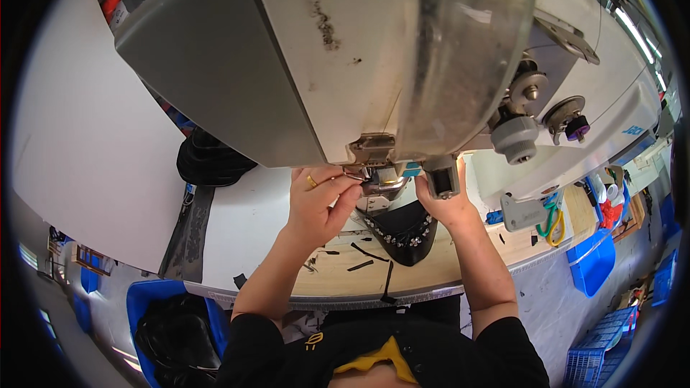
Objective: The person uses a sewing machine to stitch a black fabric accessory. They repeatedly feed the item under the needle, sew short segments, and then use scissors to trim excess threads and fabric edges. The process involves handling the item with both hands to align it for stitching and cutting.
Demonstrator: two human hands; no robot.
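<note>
A black shoe upper point(407, 246) with a band of clear, jewel-like beads lies under the head of a sewing machine point(359, 50), its rounded toe pointing toward me. My left hand point(318, 205) is at the left of the needle area point(377, 179). Its fingers are bent and drawn together by the small metal parts; whatever they pinch is too small or hidden to name. My right hand point(451, 205) rests at the right edge of the shoe upper, beside a dark metal cylinder on the machine. Machine parts hide most of its fingers.
Black thread or trim scraps point(361, 266) litter the wooden table edge point(338, 280). Stacked black pieces point(212, 158) sit at the left; a blue bin point(136, 309) holding black material stands below. Scissors with yellow-green handles point(555, 226) lie at right, near a hanging blue tray point(593, 262).
</note>
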